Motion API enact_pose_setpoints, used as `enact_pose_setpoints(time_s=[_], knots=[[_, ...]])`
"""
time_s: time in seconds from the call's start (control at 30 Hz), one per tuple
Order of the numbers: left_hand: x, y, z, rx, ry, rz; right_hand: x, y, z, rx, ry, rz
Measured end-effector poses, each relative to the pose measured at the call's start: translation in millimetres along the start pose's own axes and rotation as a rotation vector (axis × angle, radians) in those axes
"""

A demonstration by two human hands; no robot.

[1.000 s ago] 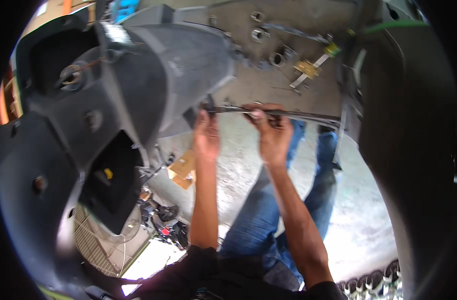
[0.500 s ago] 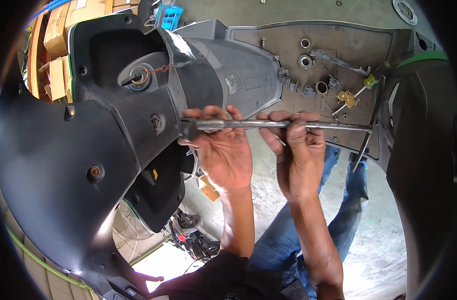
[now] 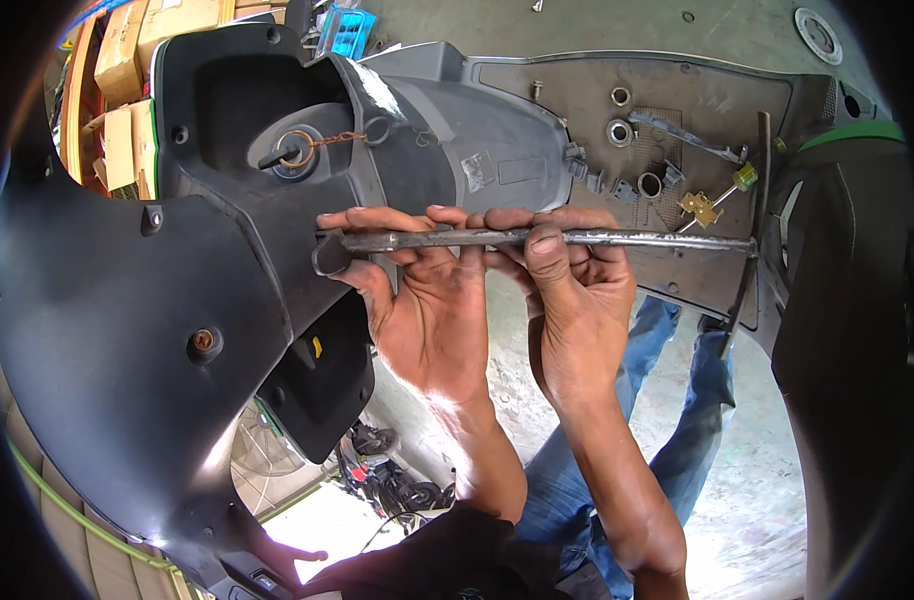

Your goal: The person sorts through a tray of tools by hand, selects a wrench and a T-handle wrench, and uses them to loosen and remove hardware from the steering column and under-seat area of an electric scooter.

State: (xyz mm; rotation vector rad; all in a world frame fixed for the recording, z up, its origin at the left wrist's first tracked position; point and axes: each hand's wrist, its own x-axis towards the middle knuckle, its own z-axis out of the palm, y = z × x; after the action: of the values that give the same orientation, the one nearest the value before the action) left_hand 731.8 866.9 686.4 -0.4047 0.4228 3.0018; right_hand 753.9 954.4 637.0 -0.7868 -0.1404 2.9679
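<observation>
Metal rod [image 3: 667, 238] is pinched between the thumb and fingers of the right hand [image 3: 577, 325]; its dark end piece [image 3: 329, 256] is held lightly by the left hand [image 3: 432, 325]. A crossbar [image 3: 764, 170] is seen at its right end. Beyond, metal rings [image 3: 618, 132] and a brass-coloured block [image 3: 699, 209] are spread on a brownish panel [image 3: 722, 92]. On the grey cover [image 3: 522, 120], a pale, worn, label-like patch [image 3: 474, 172] is shown, too small to be read.

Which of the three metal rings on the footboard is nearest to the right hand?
The lowest ring, between grey parts; the other two rings lie higher, farther from the right hand.
</observation>
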Motion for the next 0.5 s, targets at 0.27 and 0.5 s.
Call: enact_pose_setpoints(time_s=[0.27, 0.5], knots=[[6.6, -17.7, -1.9, -0.072, -0.005, 0.154, 1.6, -8.1, -2.0, -0.219, 0.075, 0.013], [11.3, -23.8, 1.6, 0.128, -0.106, 0.209, 0.8, -7.4, 1.3, -0.213, 0.046, 0.0]])
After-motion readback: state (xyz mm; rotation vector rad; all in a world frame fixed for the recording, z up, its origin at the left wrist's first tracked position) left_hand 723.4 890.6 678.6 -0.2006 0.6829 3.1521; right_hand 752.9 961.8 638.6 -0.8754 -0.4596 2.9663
